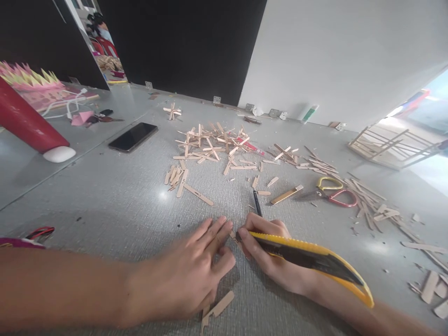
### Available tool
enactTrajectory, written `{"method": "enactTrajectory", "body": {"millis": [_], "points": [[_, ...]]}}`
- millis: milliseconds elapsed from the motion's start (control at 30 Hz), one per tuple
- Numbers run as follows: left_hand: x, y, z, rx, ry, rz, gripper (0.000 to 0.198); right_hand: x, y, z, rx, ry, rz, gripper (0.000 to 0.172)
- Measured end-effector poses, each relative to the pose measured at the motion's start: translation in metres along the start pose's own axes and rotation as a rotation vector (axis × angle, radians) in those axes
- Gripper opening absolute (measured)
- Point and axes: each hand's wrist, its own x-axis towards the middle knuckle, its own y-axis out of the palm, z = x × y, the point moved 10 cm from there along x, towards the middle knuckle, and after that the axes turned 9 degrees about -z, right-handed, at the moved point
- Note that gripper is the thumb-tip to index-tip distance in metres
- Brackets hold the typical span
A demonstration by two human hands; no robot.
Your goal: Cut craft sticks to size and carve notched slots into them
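Observation:
My right hand [266,247] is closed around a yellow and black utility knife [315,255], its front end pointing left at a small wooden stick piece [234,237] on the grey table. Fingertips of my left hand [199,266] press down beside that piece, the hand lying palm down with its fingers bent; most of the piece is hidden between the hands. Notched stick pieces [223,304] lie just below my left hand. A black pen [257,203] rests beyond my right hand, and its lower end is hidden.
Loose sticks [210,149] are heaped mid-table, with scissors [336,191], a nail clipper [287,194] and more sticks [371,205] to the right. A phone [133,137] and a red cylinder [31,119] are at left. A stick frame [392,148] stands back right.

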Motion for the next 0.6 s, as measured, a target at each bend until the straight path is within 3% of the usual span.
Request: {"method": "enactTrajectory", "body": {"millis": [233, 600], "points": [[-0.0015, -0.0032, 0.0013, 0.001, 0.000, -0.058, 0.042, -0.0016, 0.0031, -0.0021, 0.004, 0.004, 0.013, 0.038], [0.0020, -0.0022, 0.0013, 0.043, -0.018, -0.002, 0.046, -0.0020, 0.0095, 0.0058, 0.090, -0.099, 0.084, 0.033]]}}
